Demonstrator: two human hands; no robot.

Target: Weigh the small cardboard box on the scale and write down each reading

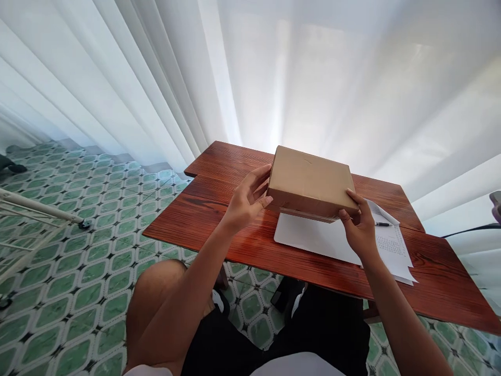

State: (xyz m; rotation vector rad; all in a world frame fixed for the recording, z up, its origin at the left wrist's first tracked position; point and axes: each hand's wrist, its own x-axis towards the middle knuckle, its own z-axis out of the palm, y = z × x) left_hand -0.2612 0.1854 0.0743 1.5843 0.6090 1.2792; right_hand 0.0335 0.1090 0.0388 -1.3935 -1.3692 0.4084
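Note:
A brown cardboard box (311, 180) is held up over the table, tilted so its broad top face and front side show. My left hand (248, 198) grips its left end, thumb at the front lower corner and fingers along the side. At the right end my right hand (358, 224) holds the front corner, with the thumb on the front side and a finger on top. Beneath the box lies a flat white board or laptop-like slab (313, 240), partly covered. Right of it are sheets of printed paper (391, 250) with a dark pen (382, 224) on them.
The reddish wooden table (195, 209) has a stepped left edge. White curtains (293, 78) hang close behind it. A white metal rack on a wheel (43, 209) stands at the left on the green tiled floor (97, 271). A dark strap (469, 230) shows at the right.

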